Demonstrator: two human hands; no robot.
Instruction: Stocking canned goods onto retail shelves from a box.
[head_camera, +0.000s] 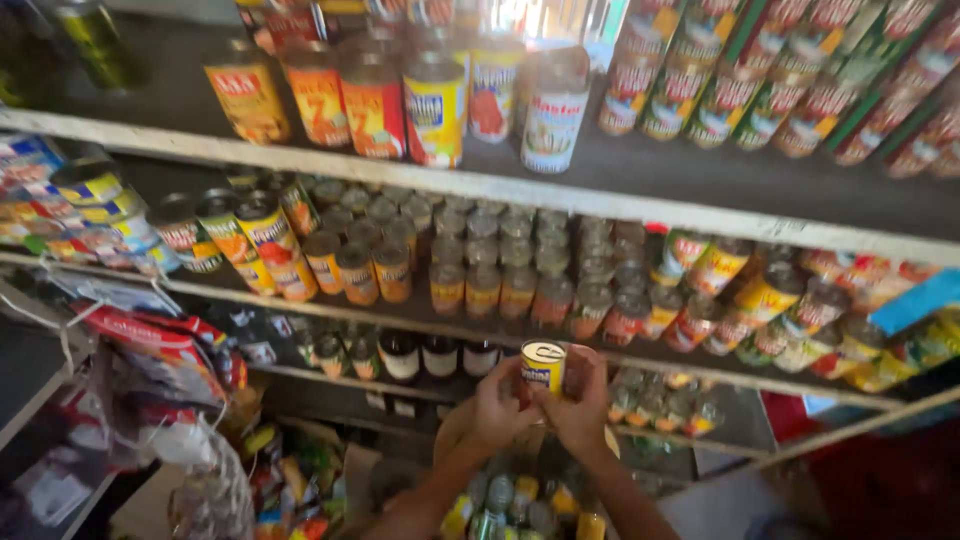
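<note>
Here | left hand (497, 405) and right hand (580, 405) fingers clasp one cylindrical metal can (543, 366) | ranked tins on shelf (560, 195)

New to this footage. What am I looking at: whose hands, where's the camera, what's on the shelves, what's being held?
There is no machine here. It is one picture from a camera worn on a person's head, looking down and forward at their own two bare hands in front of shop shelves.

The left hand and the right hand hold a single yellow-labelled can between them, raised in front of the lower shelf.

The top shelf carries larger cans. The middle shelf is packed with rows of small cans. Dark jars stand on the lower shelf. More cans sit in an open box below the hands, and hanging packets are at the left.
</note>
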